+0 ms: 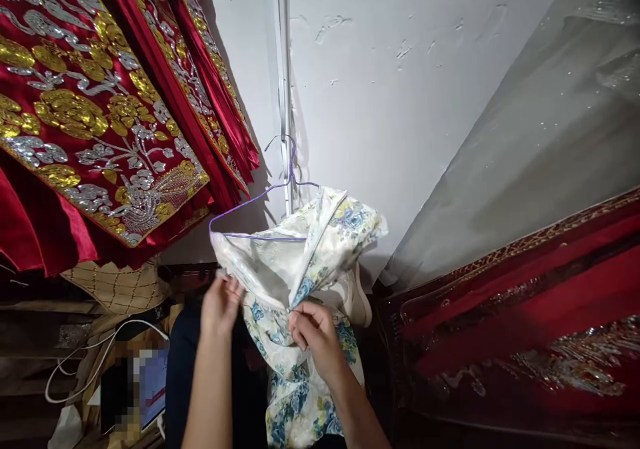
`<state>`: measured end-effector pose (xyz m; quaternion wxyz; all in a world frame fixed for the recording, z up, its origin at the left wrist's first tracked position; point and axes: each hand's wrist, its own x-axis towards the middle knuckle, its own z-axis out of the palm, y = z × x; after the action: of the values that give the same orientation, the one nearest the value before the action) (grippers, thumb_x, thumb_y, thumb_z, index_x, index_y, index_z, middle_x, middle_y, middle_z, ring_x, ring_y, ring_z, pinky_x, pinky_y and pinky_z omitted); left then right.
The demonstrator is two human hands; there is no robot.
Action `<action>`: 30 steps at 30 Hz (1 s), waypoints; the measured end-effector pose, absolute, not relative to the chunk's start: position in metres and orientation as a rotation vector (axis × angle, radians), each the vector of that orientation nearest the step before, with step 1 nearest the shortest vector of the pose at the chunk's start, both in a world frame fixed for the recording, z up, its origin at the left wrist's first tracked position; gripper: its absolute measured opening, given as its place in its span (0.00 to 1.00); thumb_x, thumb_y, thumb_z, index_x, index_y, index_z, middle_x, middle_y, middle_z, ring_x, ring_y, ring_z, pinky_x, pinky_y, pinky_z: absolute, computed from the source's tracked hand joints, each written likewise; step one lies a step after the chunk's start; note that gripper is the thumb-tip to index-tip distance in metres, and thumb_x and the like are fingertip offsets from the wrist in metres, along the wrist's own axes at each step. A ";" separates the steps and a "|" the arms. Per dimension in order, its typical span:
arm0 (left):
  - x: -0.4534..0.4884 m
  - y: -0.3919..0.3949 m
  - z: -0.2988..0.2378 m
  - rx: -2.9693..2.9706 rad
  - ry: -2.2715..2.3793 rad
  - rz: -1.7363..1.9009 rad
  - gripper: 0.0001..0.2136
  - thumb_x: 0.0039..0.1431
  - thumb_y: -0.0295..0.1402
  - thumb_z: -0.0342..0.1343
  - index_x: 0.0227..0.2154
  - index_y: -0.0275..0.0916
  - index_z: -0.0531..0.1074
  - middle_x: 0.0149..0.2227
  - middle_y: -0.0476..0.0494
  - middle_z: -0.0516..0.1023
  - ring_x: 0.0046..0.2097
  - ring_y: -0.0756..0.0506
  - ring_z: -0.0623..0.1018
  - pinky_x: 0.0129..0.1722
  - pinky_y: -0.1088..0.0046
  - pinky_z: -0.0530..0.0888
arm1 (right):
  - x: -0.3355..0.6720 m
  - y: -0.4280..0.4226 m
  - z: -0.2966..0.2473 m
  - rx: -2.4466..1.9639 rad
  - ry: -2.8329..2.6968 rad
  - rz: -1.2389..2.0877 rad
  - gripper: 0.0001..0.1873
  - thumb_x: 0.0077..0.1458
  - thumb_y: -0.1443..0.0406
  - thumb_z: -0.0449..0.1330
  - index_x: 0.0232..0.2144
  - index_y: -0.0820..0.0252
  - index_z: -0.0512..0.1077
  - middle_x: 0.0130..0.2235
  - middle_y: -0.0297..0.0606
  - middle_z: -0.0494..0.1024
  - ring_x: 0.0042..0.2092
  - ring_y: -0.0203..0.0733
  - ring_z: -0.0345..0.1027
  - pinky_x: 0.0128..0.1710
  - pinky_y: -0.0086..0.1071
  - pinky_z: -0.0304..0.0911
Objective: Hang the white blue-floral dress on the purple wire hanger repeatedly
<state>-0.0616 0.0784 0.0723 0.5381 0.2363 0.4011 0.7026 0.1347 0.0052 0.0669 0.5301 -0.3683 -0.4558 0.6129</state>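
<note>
A white dress with blue and yellow flowers [305, 249] hangs bunched on a thin purple wire hanger [260, 199], which is hooked on a pipe at the wall. My left hand [220, 302] grips the dress's left edge, fingers curled round the cloth. My right hand [313, 332] pinches the fabric at the middle, near a seam or opening of the dress. The lower part of the dress hangs down between my forearms.
Red garments embroidered in gold and silver [90, 102] hang at the upper left. More red embroidered clothes under clear plastic [525, 302] fill the right side. A white cable [75, 362] and a screen [150, 385] lie at the lower left. The white wall [400, 69] is behind.
</note>
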 end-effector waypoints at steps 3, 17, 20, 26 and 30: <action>-0.015 0.052 0.036 0.771 1.009 1.512 0.07 0.53 0.31 0.67 0.26 0.40 0.73 0.24 0.50 0.71 0.31 0.46 0.73 0.31 0.72 0.70 | 0.147 0.000 0.060 -0.949 -1.268 1.599 0.13 0.54 0.63 0.59 0.19 0.60 0.71 0.14 0.27 0.62 0.17 0.30 0.51 0.20 0.27 0.46; -0.008 -0.015 0.121 1.339 0.701 1.326 0.10 0.65 0.38 0.55 0.32 0.39 0.73 0.33 0.46 0.71 0.34 0.48 0.71 0.37 0.73 0.67 | 0.178 -0.010 0.112 -1.036 -1.475 1.268 0.28 0.54 0.63 0.65 0.57 0.53 0.69 0.54 0.43 0.74 0.54 0.50 0.67 0.56 0.40 0.62; 0.001 -0.022 0.135 1.588 0.802 1.162 0.07 0.67 0.34 0.54 0.37 0.41 0.77 0.35 0.45 0.76 0.40 0.45 0.75 0.47 0.70 0.67 | 0.170 -0.016 0.103 -0.992 -1.574 1.336 0.27 0.49 0.63 0.68 0.53 0.53 0.73 0.49 0.45 0.77 0.52 0.56 0.69 0.55 0.45 0.63; -0.011 0.006 0.136 1.616 0.880 1.333 0.13 0.66 0.32 0.55 0.52 0.48 0.73 0.55 0.44 0.72 0.59 0.42 0.70 0.59 0.66 0.64 | 0.165 -0.007 0.121 -0.983 -1.306 1.474 0.19 0.58 0.61 0.61 0.52 0.51 0.73 0.38 0.38 0.80 0.38 0.47 0.74 0.36 0.37 0.70; -0.013 0.006 0.152 1.875 0.696 1.256 0.16 0.63 0.29 0.59 0.53 0.47 0.74 0.54 0.43 0.75 0.58 0.40 0.72 0.63 0.60 0.60 | 0.166 0.008 0.128 -0.903 -1.278 1.295 0.20 0.53 0.58 0.66 0.50 0.50 0.75 0.46 0.38 0.79 0.47 0.47 0.73 0.46 0.36 0.69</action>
<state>-0.0127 0.0065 0.1516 0.3802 0.7343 0.2727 0.4918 0.1664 0.0081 0.1281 0.5271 -0.3776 -0.5347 0.5420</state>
